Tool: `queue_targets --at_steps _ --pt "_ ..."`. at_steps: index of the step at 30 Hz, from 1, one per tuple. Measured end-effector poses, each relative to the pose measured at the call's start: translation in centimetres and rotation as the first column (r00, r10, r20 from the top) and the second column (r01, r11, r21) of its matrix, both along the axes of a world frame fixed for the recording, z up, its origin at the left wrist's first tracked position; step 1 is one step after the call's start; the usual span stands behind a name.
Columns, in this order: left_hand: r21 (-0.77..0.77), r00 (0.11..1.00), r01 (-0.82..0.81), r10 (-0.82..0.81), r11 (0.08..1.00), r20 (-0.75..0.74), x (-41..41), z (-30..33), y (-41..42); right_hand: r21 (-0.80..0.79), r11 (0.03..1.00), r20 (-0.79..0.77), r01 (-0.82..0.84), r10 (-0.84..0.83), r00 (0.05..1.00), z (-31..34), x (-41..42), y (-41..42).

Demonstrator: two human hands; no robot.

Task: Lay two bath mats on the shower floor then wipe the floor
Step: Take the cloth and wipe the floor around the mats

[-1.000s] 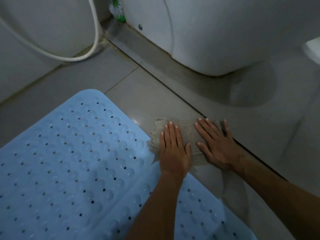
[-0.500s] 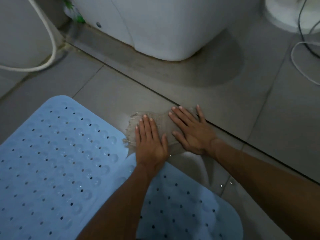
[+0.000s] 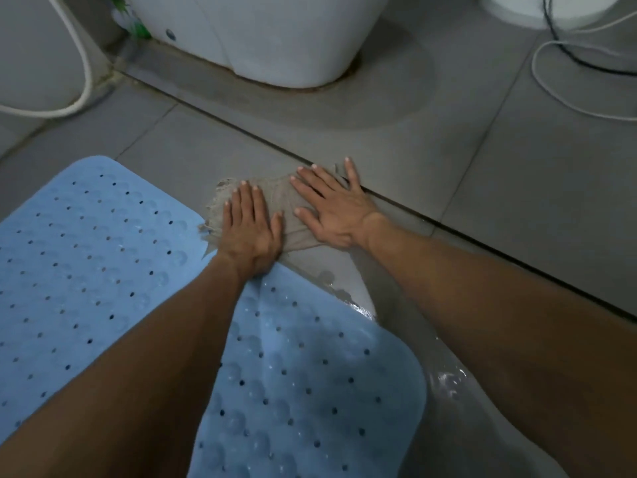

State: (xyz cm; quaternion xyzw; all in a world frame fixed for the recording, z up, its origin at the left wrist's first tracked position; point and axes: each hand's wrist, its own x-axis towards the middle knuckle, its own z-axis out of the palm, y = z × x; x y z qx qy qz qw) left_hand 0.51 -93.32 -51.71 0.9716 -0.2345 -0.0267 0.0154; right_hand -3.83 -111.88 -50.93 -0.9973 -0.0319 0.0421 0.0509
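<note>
Two light blue perforated bath mats lie on the grey tiled floor: one mat (image 3: 89,257) at the left, the second mat (image 3: 310,381) at the lower middle, partly under my left forearm. A frayed beige cloth (image 3: 279,198) lies flat on the wet tile just beyond the mats. My left hand (image 3: 250,232) presses on the cloth's left part with straight fingers. My right hand (image 3: 331,208) presses on its right part, fingers spread, reaching the dark floor groove (image 3: 448,229).
A white toilet base (image 3: 275,39) stands at the top middle. A white hose (image 3: 82,84) curves at the top left. Black and white cables (image 3: 558,63) lie at the top right beside a white round base (image 3: 524,8). Water glistens on the tile (image 3: 444,377) right of the second mat.
Both hands have stayed flat on the cloth while it slid slightly along the tile. The view has shifted right, bringing the cables and more of the second mat into sight.
</note>
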Motion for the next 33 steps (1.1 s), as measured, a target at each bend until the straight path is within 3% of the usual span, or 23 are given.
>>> queue_targets --at_steps 5,8,17,23,33 --pt "-0.010 0.997 -0.036 0.035 0.999 -0.073 -4.0 0.0 -3.6 -0.015 1.000 0.002 0.025 -0.025 1.000 0.3 -5.0 -2.7" --pt "-0.035 0.999 -0.004 0.003 0.999 -0.038 -8.1 -0.2 -6.4 -0.012 0.999 0.041 0.034 -0.033 0.999 0.5 -9.8 -5.3" --pt "-0.114 0.976 0.198 -0.207 0.974 -0.068 -20.0 -0.2 -12.6 -0.052 0.965 -0.001 0.255 -0.256 0.967 0.9 -25.0 -9.9" --pt "-0.093 0.916 0.385 -0.392 0.918 -0.087 -25.7 -0.1 -14.3 -0.068 0.889 -0.063 0.452 -0.456 0.888 0.2 -33.1 -10.3" --pt "-0.079 0.775 0.622 -0.627 0.779 -0.080 -31.0 0.0 -11.4 0.019 0.785 -0.169 0.620 -0.608 0.776 0.3 -41.8 -4.9"
